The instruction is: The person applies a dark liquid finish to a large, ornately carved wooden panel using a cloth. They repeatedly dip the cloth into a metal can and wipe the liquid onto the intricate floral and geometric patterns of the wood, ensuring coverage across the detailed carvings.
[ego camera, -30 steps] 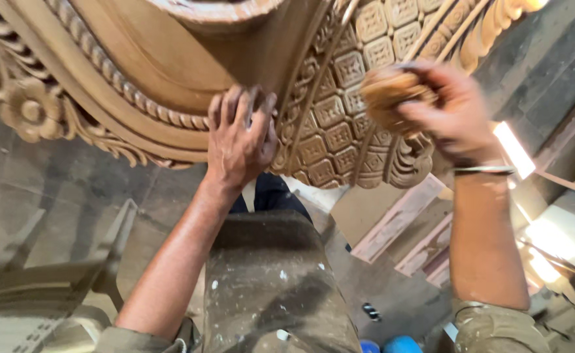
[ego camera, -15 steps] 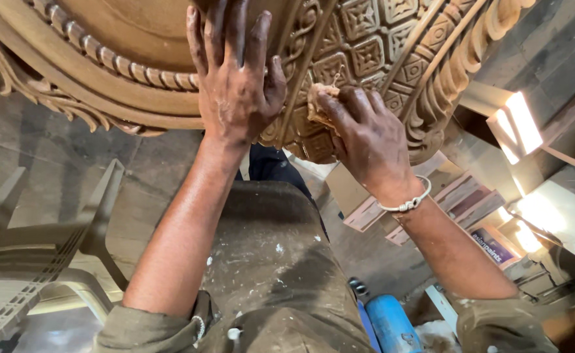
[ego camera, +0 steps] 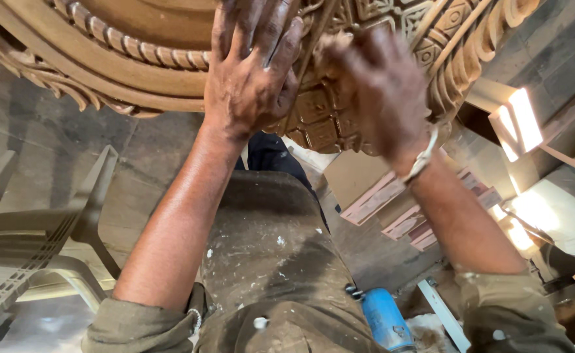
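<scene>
A large carved wooden piece (ego camera: 137, 46), with beaded trim and a lattice of square motifs (ego camera: 320, 111), fills the top of the view. My left hand (ego camera: 251, 75) lies flat against it, fingers spread, holding nothing. My right hand (ego camera: 382, 91) is blurred and presses a small tan pad (ego camera: 330, 44) against the lattice carving, just to the right of my left hand. A metal bracelet (ego camera: 421, 157) circles my right wrist. Most of the pad is hidden under my fingers.
My knee in stained grey trousers (ego camera: 268, 248) is below the hands. A pale plastic chair (ego camera: 39, 248) stands at the left. A blue cylinder (ego camera: 382, 317) lies on the floor, with pinkish moulded strips (ego camera: 385, 199) beside it. Bright light falls at the right.
My right hand came down and left with the pad, from beyond the carving's edge onto the lattice beside my left hand. My left hand slid higher on the wood. The view closed in.
</scene>
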